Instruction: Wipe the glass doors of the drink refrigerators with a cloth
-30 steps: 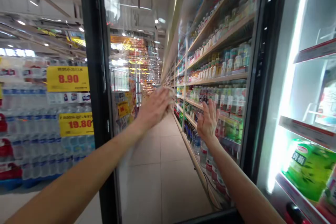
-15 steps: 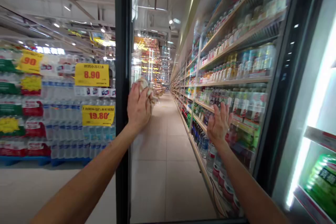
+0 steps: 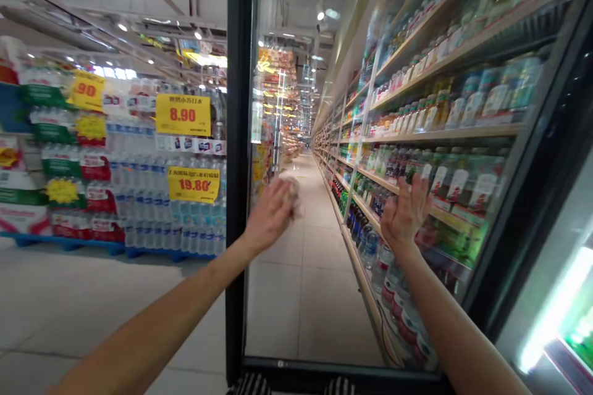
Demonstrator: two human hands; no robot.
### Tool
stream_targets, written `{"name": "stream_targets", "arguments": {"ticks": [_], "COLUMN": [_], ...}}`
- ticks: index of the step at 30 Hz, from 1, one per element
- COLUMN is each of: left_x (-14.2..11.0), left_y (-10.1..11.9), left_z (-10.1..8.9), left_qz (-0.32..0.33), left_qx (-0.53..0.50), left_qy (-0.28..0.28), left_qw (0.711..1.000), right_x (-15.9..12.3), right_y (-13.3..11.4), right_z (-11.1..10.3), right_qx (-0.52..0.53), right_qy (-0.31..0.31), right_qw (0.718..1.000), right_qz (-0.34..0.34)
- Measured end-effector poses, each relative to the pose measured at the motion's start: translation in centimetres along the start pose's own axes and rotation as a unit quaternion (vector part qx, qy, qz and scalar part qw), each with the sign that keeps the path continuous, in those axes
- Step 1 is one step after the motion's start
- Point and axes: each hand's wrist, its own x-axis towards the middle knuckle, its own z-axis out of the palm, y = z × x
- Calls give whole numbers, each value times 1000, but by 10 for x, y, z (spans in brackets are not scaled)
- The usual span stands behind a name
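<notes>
A glass door (image 3: 301,315) with a black frame stands in front of me. My left hand (image 3: 272,213) is on a crumpled pale cloth (image 3: 293,196) held up to the pane, to the right of the frame's left upright. The fingers partly hide the cloth and are slightly blurred. My right hand (image 3: 405,213) is raised at the right side of the pane, fingers stretched and holding nothing. I cannot tell whether its palm touches the glass. Behind the right hand, bottles on shelves (image 3: 458,182) show in the glass.
On the left stand stacked packs of bottled water (image 3: 148,203) on blue pallets (image 3: 74,244), with a yellow price sign (image 3: 183,114) in front. The black door frame (image 3: 238,166) rises between them and the pane. A bright light strip (image 3: 551,315) glows at lower right.
My left hand has moved the cloth right and down across the glass, away from the frame's upright. My right hand stays raised and open. The view has tilted down and turned left.
</notes>
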Motion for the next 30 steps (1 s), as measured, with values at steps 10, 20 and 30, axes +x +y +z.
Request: {"name": "stream_targets", "arguments": {"ticks": [10, 20, 30], "left_x": [-20, -49, -15], "left_y": [5, 30, 43], "left_z": [2, -3, 12], "left_qz": [-21, 250, 342], "left_qx": [-6, -69, -89], "left_qy": [-47, -146, -155], "left_qw": [999, 955, 923], "right_x": [-9, -31, -34], "right_y": [-6, -29, -26], "right_z": [0, -7, -10], "right_qx": [6, 31, 22], "right_qy": [-15, -56, -63], "right_qw": [1000, 996, 994], "right_qz": [7, -55, -83]}}
